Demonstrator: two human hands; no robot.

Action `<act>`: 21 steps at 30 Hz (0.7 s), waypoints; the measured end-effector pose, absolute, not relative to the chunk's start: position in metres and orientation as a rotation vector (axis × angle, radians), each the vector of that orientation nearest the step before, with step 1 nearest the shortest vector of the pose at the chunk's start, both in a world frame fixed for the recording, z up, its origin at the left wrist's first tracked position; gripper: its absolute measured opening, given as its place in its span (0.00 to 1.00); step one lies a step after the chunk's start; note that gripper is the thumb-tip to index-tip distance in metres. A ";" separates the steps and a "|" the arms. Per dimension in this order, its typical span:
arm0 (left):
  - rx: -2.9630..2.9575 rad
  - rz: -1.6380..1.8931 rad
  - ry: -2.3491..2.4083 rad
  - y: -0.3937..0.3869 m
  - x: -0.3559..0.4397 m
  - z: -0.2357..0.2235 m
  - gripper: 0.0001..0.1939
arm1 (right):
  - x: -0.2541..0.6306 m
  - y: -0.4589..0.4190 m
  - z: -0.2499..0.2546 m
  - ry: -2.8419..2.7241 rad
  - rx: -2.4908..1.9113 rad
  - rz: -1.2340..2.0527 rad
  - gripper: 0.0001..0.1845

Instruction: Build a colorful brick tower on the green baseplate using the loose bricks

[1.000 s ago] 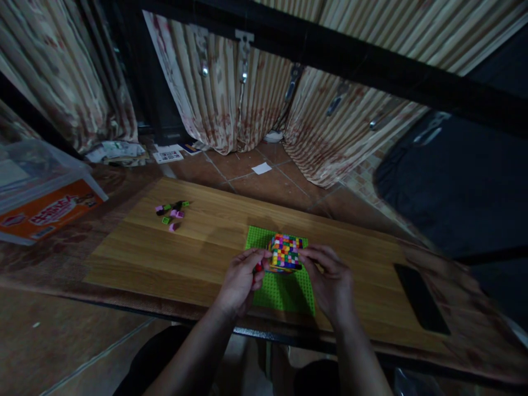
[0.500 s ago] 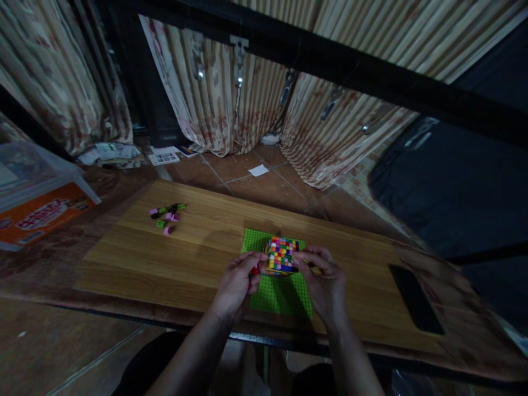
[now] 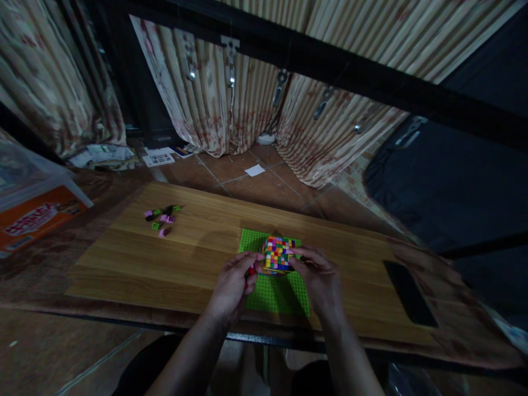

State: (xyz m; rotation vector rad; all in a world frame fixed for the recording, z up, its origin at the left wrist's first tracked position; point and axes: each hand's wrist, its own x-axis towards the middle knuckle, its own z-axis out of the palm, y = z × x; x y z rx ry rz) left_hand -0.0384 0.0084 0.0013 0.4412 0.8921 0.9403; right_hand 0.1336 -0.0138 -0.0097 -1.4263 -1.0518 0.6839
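Observation:
A block of many-coloured toy bricks (image 3: 278, 253) stands on a green studded baseplate (image 3: 280, 297). My left hand (image 3: 233, 283) is at its left side, fingers closed around red bricks (image 3: 249, 272) that show between fingers and palm. The left thumb and fingertip come close to the block's left edge. My right hand (image 3: 322, 275) is at the block's right side, its thumb and forefinger pinched at the top right edge. Whether a small brick sits in that pinch or the fingers only press the block, I cannot tell.
Several loose pink, green and black bricks (image 3: 163, 219) lie on the wooden board (image 3: 198, 242) at the left. A dark phone-like slab (image 3: 410, 293) lies at the right. A clear plastic box with an orange label (image 3: 41, 214) stands at the far left.
The whole view has shifted slightly, so everything sits a little further left. Both hands keep nearly the same place at the brick block.

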 end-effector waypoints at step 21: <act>0.440 0.937 0.891 0.011 -0.038 -0.002 0.12 | 0.120 -0.003 -0.007 -0.714 -1.417 0.847 0.18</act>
